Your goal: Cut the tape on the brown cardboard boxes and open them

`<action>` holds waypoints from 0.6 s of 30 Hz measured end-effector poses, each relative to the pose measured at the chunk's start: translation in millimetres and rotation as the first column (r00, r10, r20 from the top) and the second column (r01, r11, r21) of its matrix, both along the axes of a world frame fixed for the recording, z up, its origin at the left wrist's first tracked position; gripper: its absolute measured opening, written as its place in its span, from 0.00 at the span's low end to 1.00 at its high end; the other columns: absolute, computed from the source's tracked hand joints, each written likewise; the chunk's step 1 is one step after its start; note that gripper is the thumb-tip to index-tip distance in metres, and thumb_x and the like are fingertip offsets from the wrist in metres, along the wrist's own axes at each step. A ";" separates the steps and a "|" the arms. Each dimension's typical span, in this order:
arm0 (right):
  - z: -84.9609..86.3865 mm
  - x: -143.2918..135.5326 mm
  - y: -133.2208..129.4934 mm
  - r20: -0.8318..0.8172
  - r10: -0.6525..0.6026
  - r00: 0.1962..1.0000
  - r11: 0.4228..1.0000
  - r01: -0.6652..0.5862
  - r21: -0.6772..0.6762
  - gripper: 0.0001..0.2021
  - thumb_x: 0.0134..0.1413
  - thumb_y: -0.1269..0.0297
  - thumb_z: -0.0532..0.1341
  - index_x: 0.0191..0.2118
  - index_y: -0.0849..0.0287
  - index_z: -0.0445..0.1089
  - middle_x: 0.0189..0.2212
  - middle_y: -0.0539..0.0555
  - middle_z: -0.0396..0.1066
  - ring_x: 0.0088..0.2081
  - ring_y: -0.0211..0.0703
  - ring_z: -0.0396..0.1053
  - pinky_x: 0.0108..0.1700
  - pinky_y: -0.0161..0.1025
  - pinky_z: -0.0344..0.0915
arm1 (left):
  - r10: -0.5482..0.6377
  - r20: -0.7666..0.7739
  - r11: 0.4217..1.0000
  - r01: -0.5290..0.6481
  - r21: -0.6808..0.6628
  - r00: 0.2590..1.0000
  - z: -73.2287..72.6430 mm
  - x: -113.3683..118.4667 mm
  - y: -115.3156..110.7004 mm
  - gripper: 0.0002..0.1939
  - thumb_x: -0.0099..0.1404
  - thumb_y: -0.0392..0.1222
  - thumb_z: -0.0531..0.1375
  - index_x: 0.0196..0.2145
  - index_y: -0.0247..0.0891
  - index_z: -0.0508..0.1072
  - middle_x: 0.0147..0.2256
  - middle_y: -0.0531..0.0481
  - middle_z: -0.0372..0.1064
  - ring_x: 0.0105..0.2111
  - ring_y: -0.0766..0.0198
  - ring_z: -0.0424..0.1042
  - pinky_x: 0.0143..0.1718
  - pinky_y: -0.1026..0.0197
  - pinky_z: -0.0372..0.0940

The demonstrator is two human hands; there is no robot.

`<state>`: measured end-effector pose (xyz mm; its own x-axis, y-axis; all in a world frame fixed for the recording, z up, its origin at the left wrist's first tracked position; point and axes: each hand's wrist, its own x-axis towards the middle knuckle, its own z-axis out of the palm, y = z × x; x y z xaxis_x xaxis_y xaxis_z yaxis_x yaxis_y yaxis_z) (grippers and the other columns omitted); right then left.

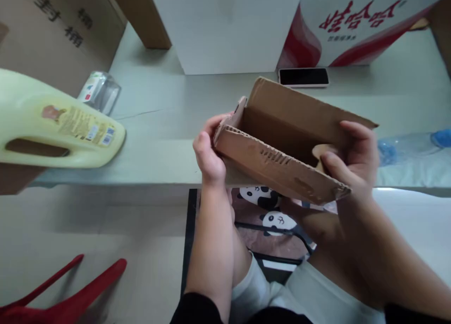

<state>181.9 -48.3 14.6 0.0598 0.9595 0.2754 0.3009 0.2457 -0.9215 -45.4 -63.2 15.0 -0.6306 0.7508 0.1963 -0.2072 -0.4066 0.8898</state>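
Note:
A small brown cardboard box point(268, 157), its top uncovered, is held tilted over the table's front edge. My left hand point(211, 150) grips its left end, thumb on the near side and fingers round behind. At the right end my right hand point(355, 159) is closed on the box, with thumb and fingers by a curled cardboard flap point(322, 152). Inside, the part of the box that shows is dark and bare; its floor is partly hidden by the near wall.
On the pale table point(169, 126) lie a yellow jug point(88, 122), a clear plastic pack point(100, 91), a phone point(303, 77) and a clear bottle point(408, 147). Behind stand a white box point(229, 27), a red-and-white carton point(352, 37) and a large carton point(59, 32). Red legs point(91, 286) show lower left.

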 end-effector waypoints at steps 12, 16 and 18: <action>-12.5 24.7 5.2 0.044 0.152 0.987 0.981 -0.157 0.113 0.20 0.54 0.62 0.63 0.52 0.32 0.67 0.43 0.48 0.74 0.41 0.49 0.75 0.42 0.50 0.76 | 0.299 -0.492 0.946 -0.189 0.262 0.818 14.5 31.0 18.2 0.11 0.69 0.41 0.52 0.38 0.42 0.74 0.45 0.48 0.71 0.54 0.58 0.67 0.63 0.56 0.61; -19.3 27.7 8.7 0.020 0.201 0.979 0.967 -0.202 0.154 0.19 0.58 0.62 0.61 0.54 0.41 0.65 0.48 0.51 0.73 0.46 0.47 0.74 0.50 0.49 0.75 | 0.479 -0.420 0.855 -0.303 0.420 0.771 19.8 33.0 17.2 0.09 0.61 0.44 0.51 0.25 0.42 0.56 0.33 0.48 0.63 0.44 0.59 0.68 0.49 0.56 0.69; -26.4 25.6 7.2 -0.011 0.210 0.978 0.964 -0.205 0.172 0.19 0.60 0.63 0.61 0.56 0.45 0.64 0.49 0.52 0.72 0.48 0.46 0.74 0.52 0.48 0.74 | 0.497 -0.383 0.828 -0.294 0.478 0.778 18.5 30.0 16.5 0.10 0.59 0.45 0.51 0.25 0.42 0.52 0.30 0.50 0.57 0.38 0.61 0.69 0.41 0.57 0.70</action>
